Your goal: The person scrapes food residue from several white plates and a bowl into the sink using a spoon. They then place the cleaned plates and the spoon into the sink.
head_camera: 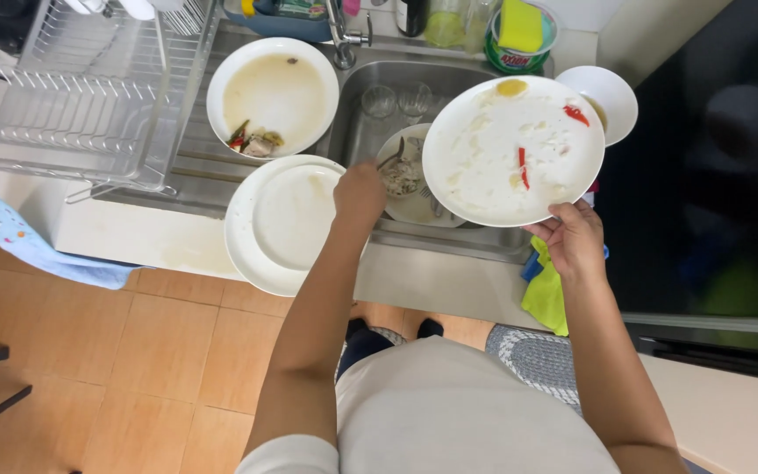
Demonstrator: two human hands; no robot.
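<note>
My right hand (pixel 575 239) grips the near rim of a large white dirty plate (pixel 502 158), smeared with rice, yellow sauce and red chilli bits, held over the right side of the steel sink (pixel 370 132). My left hand (pixel 360 190) reaches down at the sink's front edge, fingers closed and pointing at a plate with food scraps and a utensil (pixel 404 175) inside the basin; I cannot see whether it holds anything. A white plate (pixel 281 221) rests on the counter edge just left of that hand.
A white bowl with leftovers (pixel 272 95) sits on the drainboard. A wire dish rack (pixel 89 88) stands at left, a blue cloth (pixel 37 250) hanging below. Two glasses (pixel 396 101) lie in the sink. A small white dish (pixel 611 101), dish soap tub with sponge (pixel 519 35), black stovetop (pixel 712 158), green cloth (pixel 547 294).
</note>
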